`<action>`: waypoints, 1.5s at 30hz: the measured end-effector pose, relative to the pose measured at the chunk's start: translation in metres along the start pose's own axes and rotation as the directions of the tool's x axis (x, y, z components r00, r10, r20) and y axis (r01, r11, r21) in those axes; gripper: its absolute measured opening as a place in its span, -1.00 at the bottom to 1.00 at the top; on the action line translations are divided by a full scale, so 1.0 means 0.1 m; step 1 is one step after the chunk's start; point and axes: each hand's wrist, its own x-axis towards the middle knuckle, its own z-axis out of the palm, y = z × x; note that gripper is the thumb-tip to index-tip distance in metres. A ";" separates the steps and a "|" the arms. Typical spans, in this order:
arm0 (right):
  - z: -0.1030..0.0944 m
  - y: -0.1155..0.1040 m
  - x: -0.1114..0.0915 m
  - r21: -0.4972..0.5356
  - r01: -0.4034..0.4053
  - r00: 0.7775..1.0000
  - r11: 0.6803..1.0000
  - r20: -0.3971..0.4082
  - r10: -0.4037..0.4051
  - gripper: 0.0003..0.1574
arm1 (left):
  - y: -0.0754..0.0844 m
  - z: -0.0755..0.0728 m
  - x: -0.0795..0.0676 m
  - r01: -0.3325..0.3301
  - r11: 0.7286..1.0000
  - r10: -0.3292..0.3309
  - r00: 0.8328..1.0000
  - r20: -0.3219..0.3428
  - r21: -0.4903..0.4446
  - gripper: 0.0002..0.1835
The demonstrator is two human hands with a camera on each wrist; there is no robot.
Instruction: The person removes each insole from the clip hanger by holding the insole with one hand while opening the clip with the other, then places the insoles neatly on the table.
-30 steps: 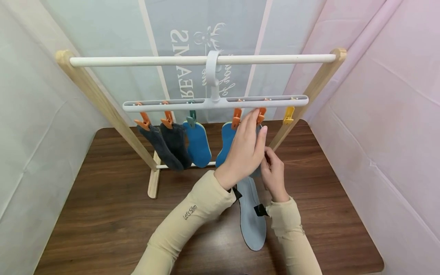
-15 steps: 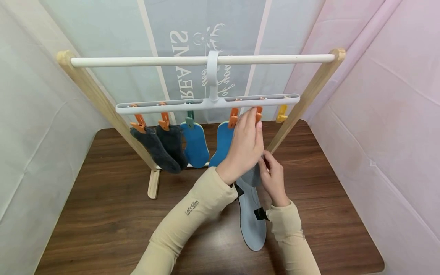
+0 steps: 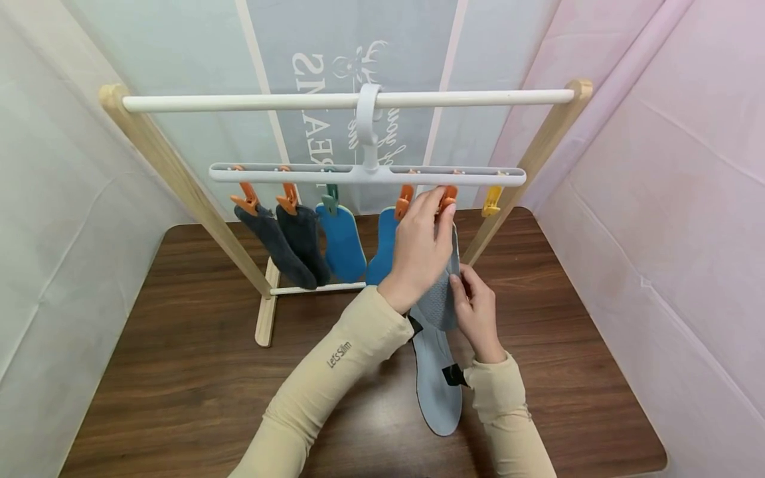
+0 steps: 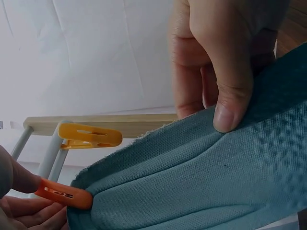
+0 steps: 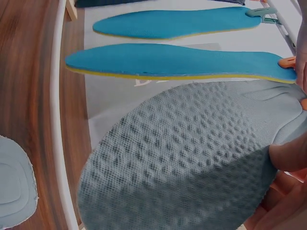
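Observation:
My left hand (image 3: pixel 418 249) pinches an orange clothespin (image 4: pixel 64 194) under the right half of the grey hanger (image 3: pixel 454 178). The clothespin's mouth sits over the narrow end of a grey insole (image 4: pixel 168 182). Lower down, my right hand (image 3: pixel 476 311) holds that insole by its edge, thumb (image 4: pixel 225 115) on its face and fingers behind. Its wide textured end slants down towards the table in the head view. Beneath it, a second grey insole (image 3: pixel 439 395) lies flat on the wooden table, partly covered by the first.
Two dark socks (image 3: pixel 281 245) and two blue insoles (image 3: pixel 342 244) hang clipped to the left. A yellow clothespin (image 3: pixel 492 201) dangles at the hanger's right end. The hanger hooks over the white bar (image 3: pixel 239 102) of a wooden rack (image 3: pixel 173 179).
The hanger swung left, then partway back right and up. The left fingers have bent around the orange clothespin. More of the held grey insole shows between the hands.

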 end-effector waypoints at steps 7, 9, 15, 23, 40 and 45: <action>0.01 -0.01 0.00 0.013 -0.026 1.000 1.000 0.000 0.026 -0.81 | -0.02 0.02 0.00 -0.013 1.000 0.013 0.999 -0.045 -0.012 -0.63; 0.01 -0.01 -0.01 0.016 -0.034 0.999 0.999 -0.002 0.034 -0.81 | -0.02 0.02 0.00 -0.020 1.000 0.019 0.998 -0.066 -0.014 -0.64; 0.02 -0.01 -0.05 0.033 -0.064 0.998 0.997 -0.008 0.065 -0.81 | -0.02 0.03 0.00 -0.044 0.999 0.042 0.990 -0.135 -0.011 -0.69; 0.02 0.02 -0.12 0.045 -0.073 0.997 0.996 -0.020 0.074 -0.82 | -0.03 0.04 0.00 -0.041 0.998 0.032 0.987 -0.158 -0.057 -0.71; 0.03 0.10 -0.28 0.055 -0.089 0.994 0.994 -0.052 0.092 -0.83 | -0.05 0.08 -0.01 -0.058 0.983 0.023 0.980 -0.197 -0.172 -0.73; 0.04 0.17 -0.35 0.086 -0.106 0.992 0.991 -0.057 0.111 -0.84 | -0.06 0.07 -0.01 -0.060 0.980 0.021 0.979 -0.201 -0.191 -0.73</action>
